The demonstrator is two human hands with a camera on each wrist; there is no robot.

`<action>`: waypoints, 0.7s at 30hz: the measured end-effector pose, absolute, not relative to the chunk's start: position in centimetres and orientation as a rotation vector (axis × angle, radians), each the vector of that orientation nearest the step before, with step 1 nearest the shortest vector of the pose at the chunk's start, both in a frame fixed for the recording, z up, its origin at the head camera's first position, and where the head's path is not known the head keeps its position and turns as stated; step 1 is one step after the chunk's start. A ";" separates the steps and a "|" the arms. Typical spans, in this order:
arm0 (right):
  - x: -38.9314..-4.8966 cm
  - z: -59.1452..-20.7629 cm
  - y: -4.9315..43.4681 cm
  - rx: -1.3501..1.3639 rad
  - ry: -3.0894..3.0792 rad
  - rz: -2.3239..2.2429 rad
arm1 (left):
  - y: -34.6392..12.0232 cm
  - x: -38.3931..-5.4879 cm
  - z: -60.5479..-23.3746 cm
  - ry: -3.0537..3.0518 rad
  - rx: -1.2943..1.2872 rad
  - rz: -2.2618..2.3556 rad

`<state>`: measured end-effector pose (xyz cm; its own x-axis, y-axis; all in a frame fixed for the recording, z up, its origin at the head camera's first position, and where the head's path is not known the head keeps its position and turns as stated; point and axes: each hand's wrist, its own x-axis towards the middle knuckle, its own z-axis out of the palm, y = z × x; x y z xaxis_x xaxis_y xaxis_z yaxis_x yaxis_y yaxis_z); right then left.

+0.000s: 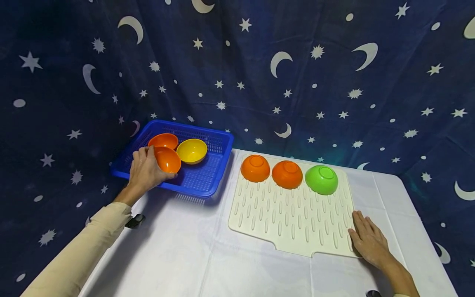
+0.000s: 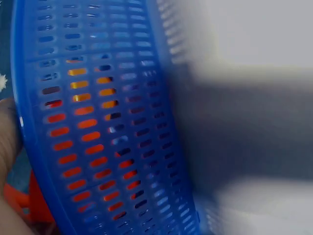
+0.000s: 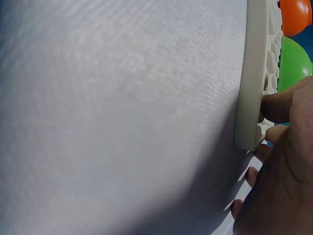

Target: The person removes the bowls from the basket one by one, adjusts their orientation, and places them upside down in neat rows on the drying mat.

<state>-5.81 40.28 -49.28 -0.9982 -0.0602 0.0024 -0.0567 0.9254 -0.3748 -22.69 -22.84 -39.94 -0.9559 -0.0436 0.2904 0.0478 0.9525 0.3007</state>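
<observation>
My left hand (image 1: 144, 170) grips an orange bowl (image 1: 170, 160) at its rim, thumb on the near side, over the blue basket (image 1: 198, 180). Behind that bowl sit another orange bowl (image 1: 164, 140) and a yellow bowl (image 1: 192, 151), both with their hollows up. The left wrist view shows mostly the slotted basket wall (image 2: 132, 137), with orange and yellow behind it. At the right, my right hand (image 1: 371, 241) rests on the right edge of a cream draining board (image 1: 282, 225), fingers extended. In the right wrist view the thumb lies over the board's edge (image 3: 252, 73).
Along the board's back stand two upside-down orange bowls (image 1: 255, 168) (image 1: 287, 175) and an upside-down green bowl (image 1: 321, 180). A white cloth (image 1: 178, 247) covers the table. A dark blue curtain (image 1: 252, 66) with moons and stars hangs behind and at both sides.
</observation>
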 end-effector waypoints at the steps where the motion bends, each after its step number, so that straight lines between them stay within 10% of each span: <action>1: -5.8 -49.3 40.3 -0.094 3.072 -0.603 | -22.8 -22.7 -40.0 -2.780 -0.024 -0.436; 21: -5.8 -49.3 40.0 -0.102 3.074 -0.633 | -21.3 -21.0 -38.8 -2.408 -0.481 -0.062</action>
<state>-5.84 40.03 -49.28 -0.9979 -0.0641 0.0121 -0.0636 0.9166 -0.3948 -21.04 -21.34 -38.83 -0.7063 0.3250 0.6289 0.3567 0.9307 -0.0804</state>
